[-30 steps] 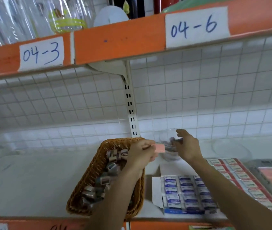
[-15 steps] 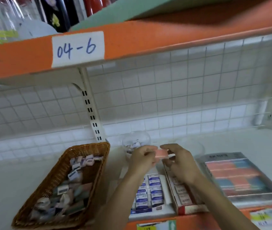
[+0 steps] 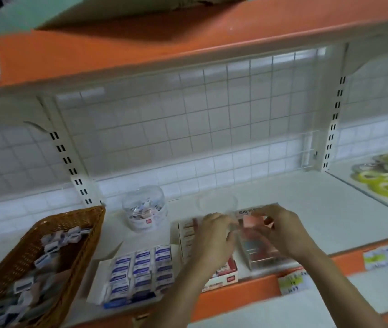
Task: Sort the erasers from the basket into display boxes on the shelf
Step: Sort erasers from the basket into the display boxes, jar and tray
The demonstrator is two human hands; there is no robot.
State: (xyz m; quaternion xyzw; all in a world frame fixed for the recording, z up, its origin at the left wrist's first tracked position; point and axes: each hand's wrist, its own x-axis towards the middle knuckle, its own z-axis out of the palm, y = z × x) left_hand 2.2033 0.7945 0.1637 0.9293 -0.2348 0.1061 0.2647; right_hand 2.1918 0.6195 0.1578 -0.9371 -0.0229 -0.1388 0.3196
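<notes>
A pink eraser (image 3: 252,220) is pinched in the fingertips of my right hand (image 3: 280,230), just above a clear display box (image 3: 261,255) of pink and blue erasers at the shelf front. My left hand (image 3: 214,237) hovers close to the eraser's left side with curled fingers; motion blur hides whether it touches anything. It covers part of a red-and-white eraser box (image 3: 228,278). A box of blue-and-white erasers (image 3: 141,268) lies to the left. The wicker basket (image 3: 70,216) at far left holds several loose erasers (image 3: 53,242).
A clear round jar (image 3: 144,209) with small items stands behind the boxes, and a clear round lid (image 3: 216,202) lies near the back. Yellow tape rolls (image 3: 384,178) fill the neighbouring bay on the right. An orange shelf runs overhead. Price tags (image 3: 294,282) hang on the front edge.
My view has swung right. Both hands carried the pink eraser from above the basket to over the clear box, and it went from my left hand's grip into my right fingers.
</notes>
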